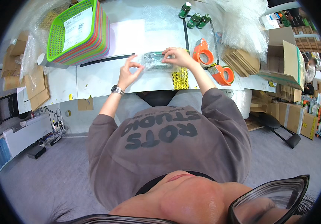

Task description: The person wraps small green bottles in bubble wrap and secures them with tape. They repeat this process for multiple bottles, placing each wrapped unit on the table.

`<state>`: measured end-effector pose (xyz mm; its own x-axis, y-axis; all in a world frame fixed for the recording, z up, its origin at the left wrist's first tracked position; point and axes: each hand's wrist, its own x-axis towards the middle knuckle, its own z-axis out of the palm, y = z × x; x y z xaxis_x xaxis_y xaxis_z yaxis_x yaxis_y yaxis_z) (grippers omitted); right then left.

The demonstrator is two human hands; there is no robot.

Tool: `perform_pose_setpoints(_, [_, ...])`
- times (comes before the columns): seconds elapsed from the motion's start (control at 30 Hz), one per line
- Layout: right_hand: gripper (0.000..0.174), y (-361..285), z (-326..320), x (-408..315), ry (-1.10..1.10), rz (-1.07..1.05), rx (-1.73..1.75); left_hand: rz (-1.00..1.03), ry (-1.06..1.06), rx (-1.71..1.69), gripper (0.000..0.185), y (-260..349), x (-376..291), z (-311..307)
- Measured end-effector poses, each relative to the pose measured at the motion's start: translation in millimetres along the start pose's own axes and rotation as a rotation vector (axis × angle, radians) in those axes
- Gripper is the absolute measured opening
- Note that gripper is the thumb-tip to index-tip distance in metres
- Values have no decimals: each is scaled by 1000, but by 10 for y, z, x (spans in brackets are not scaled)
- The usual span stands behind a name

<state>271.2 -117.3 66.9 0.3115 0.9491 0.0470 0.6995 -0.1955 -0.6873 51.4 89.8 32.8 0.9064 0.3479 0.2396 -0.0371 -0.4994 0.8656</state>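
A bundle in clear bubble wrap lies on the white table before me, with something green showing through. At its left edge my left hand has thumb and forefinger nearly together; whether they pinch the film I cannot tell. My right hand is at the bundle's right end, fingers bent and thumb near the fingertips, its hold on the wrap unclear. Yellow-and-black tape hangs over the table edge under the right wrist. Two orange tape dispensers lie to the right. Several green bottles stand farther back.
Stacked plastic baskets, green on top with a printed sheet inside, stand at the left. Loose bubble wrap is piled back right, above flattened cardboard. An open cardboard box is farther right; a person is beyond it.
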Motion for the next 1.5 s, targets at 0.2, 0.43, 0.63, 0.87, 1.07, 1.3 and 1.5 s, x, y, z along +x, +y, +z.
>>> perform_pose_setpoints(0.2, [26,26,-126,145,-93,63,77,-124,40,-182,57,-32,283,-94])
perform_pose_setpoints(0.43, [26,71,-84,97,-40,92,139,-363,-112,-652,21,-272,272,3])
perform_pose_setpoints(0.63, [26,86,-50,40,-21,121,158,-462,90,-833,34,-176,440,-16])
perform_pose_setpoints(0.87, [24,88,-83,71,-62,179,166,136,511,207,39,22,486,-1])
perform_pose_setpoints(1.07, [30,253,-94,167,-74,260,217,481,-147,744,70,235,221,496])
perform_pose_setpoints(1.3, [66,-56,-173,22,283,-214,-389,353,-156,841,74,-63,474,630])
perform_pose_setpoints(1.5, [84,67,35,-192,130,-133,-307,294,-209,819,66,144,782,511])
